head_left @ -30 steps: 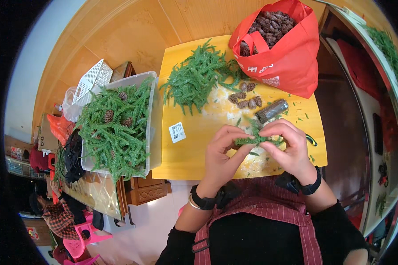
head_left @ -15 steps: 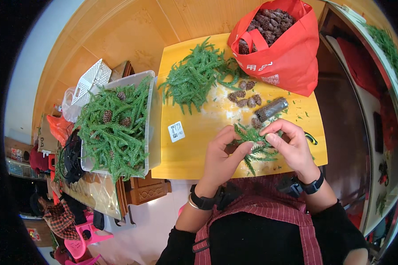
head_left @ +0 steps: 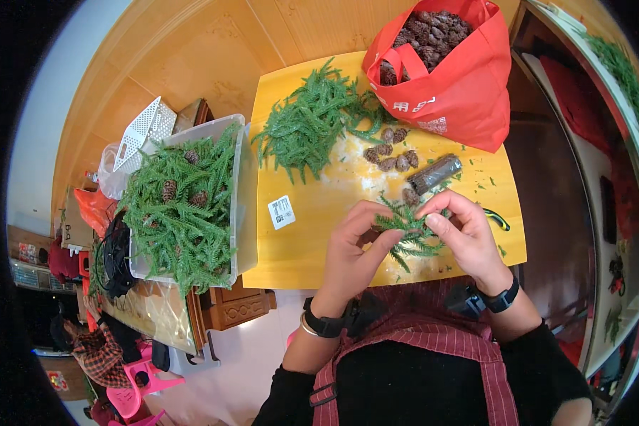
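Note:
Over the near edge of the yellow table (head_left: 291, 255), both my hands pinch one green pine sprig (head_left: 413, 245). My left hand (head_left: 362, 241) grips it from the left side between thumb and forefinger. Thumb and fingertips of my right hand (head_left: 463, 231) close on the sprig's right part; what lies between those fingertips is too small to make out. Just beyond my hands is a dark wrapped cylindrical bundle (head_left: 437, 174), with a loose pine cone (head_left: 410, 197) beside it. Several more small pine cones (head_left: 388, 150) lie a little farther off.
A pile of green sprigs (head_left: 302, 124) covers the table's far left. Behind, a red bag (head_left: 468, 92) holds pine cones. Left of the table stands a clear bin (head_left: 238, 206) of sprigs and cones. A dark-handled tool (head_left: 497, 220) lies right of my hand. Another person (head_left: 99, 355) sits far left.
My hands keep nearly the same place and grip. The sprig between them has turned slightly, and the whole view has shifted a little.

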Demonstrator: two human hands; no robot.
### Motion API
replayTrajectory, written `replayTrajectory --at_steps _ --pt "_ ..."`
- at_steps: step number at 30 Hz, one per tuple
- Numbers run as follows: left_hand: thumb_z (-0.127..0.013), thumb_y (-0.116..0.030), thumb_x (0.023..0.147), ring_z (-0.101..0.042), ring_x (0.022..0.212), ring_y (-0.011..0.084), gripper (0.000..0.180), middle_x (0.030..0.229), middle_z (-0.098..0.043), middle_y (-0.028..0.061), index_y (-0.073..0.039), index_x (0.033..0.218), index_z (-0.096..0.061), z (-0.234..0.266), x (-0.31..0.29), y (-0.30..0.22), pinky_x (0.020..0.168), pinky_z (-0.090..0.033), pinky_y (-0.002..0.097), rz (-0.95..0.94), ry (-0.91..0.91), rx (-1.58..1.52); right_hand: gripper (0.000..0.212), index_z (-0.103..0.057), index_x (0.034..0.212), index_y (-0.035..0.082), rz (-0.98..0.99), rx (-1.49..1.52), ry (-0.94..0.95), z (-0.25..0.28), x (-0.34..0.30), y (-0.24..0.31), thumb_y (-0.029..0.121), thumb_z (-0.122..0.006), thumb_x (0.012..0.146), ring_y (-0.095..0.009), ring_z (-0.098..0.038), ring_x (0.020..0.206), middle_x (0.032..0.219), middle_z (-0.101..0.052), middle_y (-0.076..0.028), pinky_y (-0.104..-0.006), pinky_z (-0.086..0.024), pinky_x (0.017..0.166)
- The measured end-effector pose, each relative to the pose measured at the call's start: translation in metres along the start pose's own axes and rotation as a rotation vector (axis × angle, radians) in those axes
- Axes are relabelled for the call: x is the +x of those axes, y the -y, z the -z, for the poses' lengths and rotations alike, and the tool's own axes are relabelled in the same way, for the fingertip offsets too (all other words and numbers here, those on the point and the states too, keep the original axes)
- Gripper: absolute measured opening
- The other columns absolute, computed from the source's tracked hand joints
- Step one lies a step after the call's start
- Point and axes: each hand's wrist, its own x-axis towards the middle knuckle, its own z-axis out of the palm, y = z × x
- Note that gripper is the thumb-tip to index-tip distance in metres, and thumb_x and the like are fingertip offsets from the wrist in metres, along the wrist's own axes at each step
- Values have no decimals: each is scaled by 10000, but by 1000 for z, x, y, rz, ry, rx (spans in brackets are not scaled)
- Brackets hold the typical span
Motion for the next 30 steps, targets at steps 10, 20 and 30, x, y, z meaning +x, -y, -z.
replayTrajectory --at_steps 10,20,30 --pt "-604 54 757 -522 849 134 139 932 -531 81 7 888 -613 3 4 -2 703 -447 223 -211 11 279 95 -554 904 14 35 -44 -44 -2 -4 -1 95 -548 854 -114 -539 861 916 -588 -60 -247 -421 771" --pt "-662 48 677 -551 795 194 230 857 -550 74 -43 887 -634 -2 4 -6 696 -443 274 -405 -92 415 142 -562 783 11 524 -373 -142 -5 -3 -2 -40 -655 689 -231 -601 874 918 -620 -158 -309 -468 758" --pt "-675 51 646 -560 810 216 243 862 -562 85 -47 864 -635 -1 4 -1 710 -455 291 -455 -106 420 177 -607 871 -7 483 -427 -168 -7 -5 2 -16 -648 699 -224 -585 876 957 -588 -132 -304 -454 782"
